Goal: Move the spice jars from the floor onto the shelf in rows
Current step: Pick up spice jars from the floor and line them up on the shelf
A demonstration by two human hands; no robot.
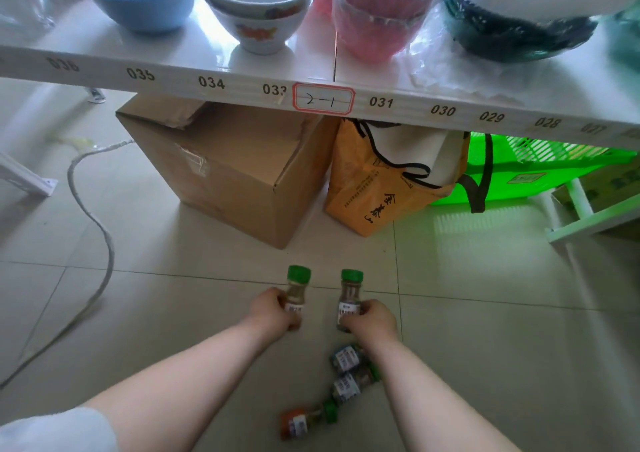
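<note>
Light: bright daylight, soft and even.
Glare: white shine on the shelf (263, 67) top, washing out the bowls.
Green glow: the green crate (540, 164) tints the floor (485, 278) beside it.
Shadows: faint and soft under the cardboard box (235, 174).
Edges: the shelf line bends; corners look stretched.
Blur: the jars on the floor (346, 372) and arms look a bit fuzzy.

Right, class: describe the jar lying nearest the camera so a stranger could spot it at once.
Start at the cardboard box under the shelf and come down past both hands. Of the jars lying on the tiles, it is the lowest one, the only one with an orange-red end.
</note>
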